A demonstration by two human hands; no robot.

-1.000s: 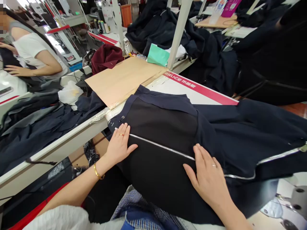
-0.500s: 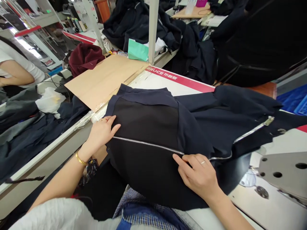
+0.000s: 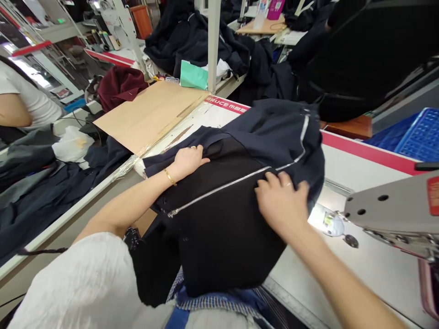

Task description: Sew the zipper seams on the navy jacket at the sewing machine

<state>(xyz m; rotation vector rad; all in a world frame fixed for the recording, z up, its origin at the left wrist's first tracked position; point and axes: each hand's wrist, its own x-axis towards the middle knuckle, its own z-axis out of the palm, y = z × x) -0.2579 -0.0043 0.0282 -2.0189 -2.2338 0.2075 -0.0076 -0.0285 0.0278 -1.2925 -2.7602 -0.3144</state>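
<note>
A dark navy and black garment (image 3: 219, 228) lies over the table edge and my lap. A silver metal zipper (image 3: 222, 186) crosses it diagonally, its slider (image 3: 173, 213) at the lower left. My left hand (image 3: 188, 162) has its fingers curled over the cloth above the zipper, thumb pointing right. On the black cloth just below the zipper's right part rests my right hand (image 3: 283, 201), slightly blurred, its fingers spread. The garment's navy part (image 3: 274, 128) is bunched towards the back right, where the zipper bends upward.
To the right stands a sewing machine head (image 3: 394, 214) over the white table. A brown board (image 3: 154, 114) lies at the back left, beside a post (image 3: 213, 50). Dark clothes (image 3: 202, 41) are heaped behind; a blue basket (image 3: 423, 137) stands at the right. Another person's arm (image 3: 13, 109) shows far left.
The garment has turned, its right part swinging away from me, so the zipper slopes up to the right and its slider shows. My left hand moved right; my right hand moved up and spread its fingers.
</note>
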